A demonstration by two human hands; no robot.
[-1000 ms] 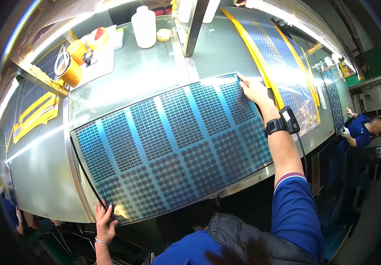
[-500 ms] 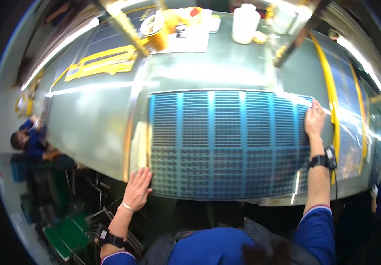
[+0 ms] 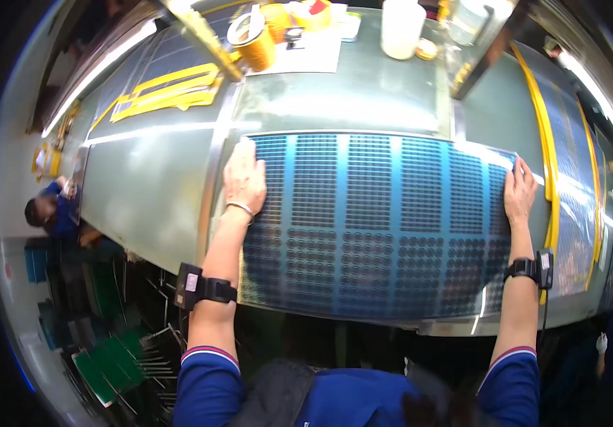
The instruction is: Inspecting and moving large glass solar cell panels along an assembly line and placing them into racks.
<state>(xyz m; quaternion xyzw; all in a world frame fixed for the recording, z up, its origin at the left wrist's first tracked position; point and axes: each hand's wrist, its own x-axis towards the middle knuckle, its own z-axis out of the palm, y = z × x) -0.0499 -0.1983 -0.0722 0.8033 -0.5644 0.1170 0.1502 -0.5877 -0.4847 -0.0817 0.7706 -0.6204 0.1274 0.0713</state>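
A large blue sheet patterned with rows of small dots lies flat on a grey-green glass table. My left hand rests flat on the sheet's far left part, fingers spread and pointing away from me. My right hand lies flat on the sheet's far right edge. Neither hand grips anything. A black band sits on each forearm.
Yellow tape rolls, a white bottle and papers stand at the table's far side. Yellow strips lie at far left. Another blue sheet with yellow edging lies to the right. A person works at left; racks below.
My left hand has moved from the sheet's near left corner up onto its far left part. My right hand stays on the right edge. The view has shifted slightly.
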